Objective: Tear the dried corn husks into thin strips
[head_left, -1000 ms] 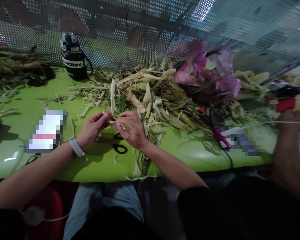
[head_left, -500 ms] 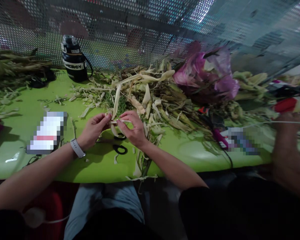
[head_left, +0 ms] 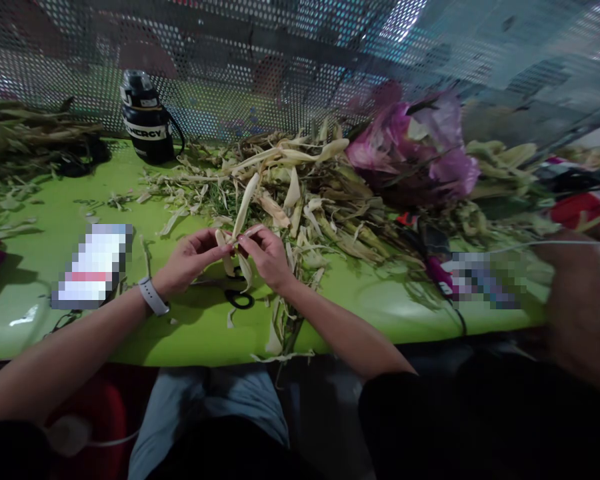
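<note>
Between my two hands are several pale, dry corn husk strips [head_left: 245,205] crossing at one point, the longest sticking up and others hanging down. My left hand [head_left: 193,261], with a light band on its wrist, pinches them from the left between thumb and fingers. From the right, my right hand [head_left: 269,260] pinches the same crossing, its fingertips almost touching the left ones. Just below lie black-handled scissors [head_left: 240,299] on the green table [head_left: 195,337], partly hidden by the strips. A heap of dried husks [head_left: 325,193] spreads behind my hands.
A phone [head_left: 94,267] lies left of my arm. At the back stands a dark bottle [head_left: 149,123], before a perforated metal screen [head_left: 215,67]. A pink plastic bag [head_left: 415,150] sits behind the heap. Another person's arm [head_left: 575,287] reaches in at right, beside a second phone [head_left: 487,280].
The husk strips have turned and fanned out: the upright one now leans right and others hang lower. My hands have come closer together at the crossing.
</note>
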The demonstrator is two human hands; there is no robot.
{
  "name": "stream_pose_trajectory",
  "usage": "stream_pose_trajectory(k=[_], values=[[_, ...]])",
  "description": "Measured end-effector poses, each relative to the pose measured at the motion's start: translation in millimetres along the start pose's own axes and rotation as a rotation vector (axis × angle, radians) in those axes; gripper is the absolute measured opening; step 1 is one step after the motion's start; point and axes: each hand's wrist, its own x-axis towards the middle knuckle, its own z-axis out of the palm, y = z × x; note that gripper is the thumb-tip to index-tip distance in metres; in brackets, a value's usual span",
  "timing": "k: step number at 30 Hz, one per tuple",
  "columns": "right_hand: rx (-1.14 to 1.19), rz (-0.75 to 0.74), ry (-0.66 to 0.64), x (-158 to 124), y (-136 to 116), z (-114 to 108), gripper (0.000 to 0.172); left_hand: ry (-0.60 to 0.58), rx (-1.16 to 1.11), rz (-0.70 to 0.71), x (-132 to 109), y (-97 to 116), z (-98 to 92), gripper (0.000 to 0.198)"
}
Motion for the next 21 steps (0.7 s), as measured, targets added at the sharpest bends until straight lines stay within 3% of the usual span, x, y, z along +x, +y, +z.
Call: stream_pose_trajectory(k=[10,21], values=[[0.044,0.081,-0.001,2.0,-0.5,-0.5,0.035,-0.008,-0.060,-0.029,0.6,-0.7,-0.1,0.027],[0.043,0.029,0.000,1.1,-3.3,0.1,0.035,0.037,-0.199,-0.081,1.8,-2.7,-2.9,0.019]])
